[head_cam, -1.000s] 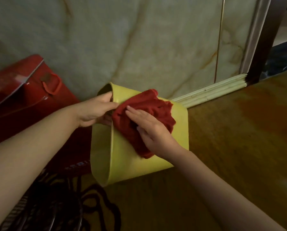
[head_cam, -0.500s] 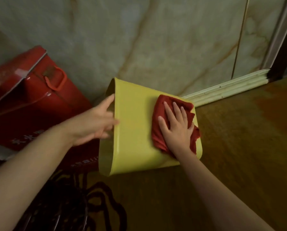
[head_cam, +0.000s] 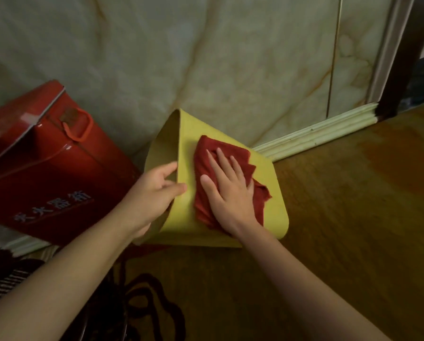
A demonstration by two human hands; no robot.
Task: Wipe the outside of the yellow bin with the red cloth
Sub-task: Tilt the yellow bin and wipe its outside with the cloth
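Note:
The yellow bin (head_cam: 275, 193) lies tipped on its side on the wooden floor, its open mouth facing left. The red cloth (head_cam: 207, 156) is spread on the bin's upturned outer wall. My right hand (head_cam: 228, 193) presses flat on the cloth, fingers apart and pointing away from me. My left hand (head_cam: 154, 193) grips the bin's rim, thumb on the outside wall and fingers inside the mouth. The bin's inside and underside are hidden.
A red metal box (head_cam: 41, 173) with a handle leans against the marble wall (head_cam: 230, 65) just left of the bin. A pale skirting board (head_cam: 316, 134) runs behind. Dark patterned carpet (head_cam: 144, 303) lies near me; brown floor (head_cam: 353, 217) spreads to the right.
The cloth and my right hand moved from the bin's rim toward its base, then back toward the rim. My left hand closed its grip on the rim. The camera shifted closer.

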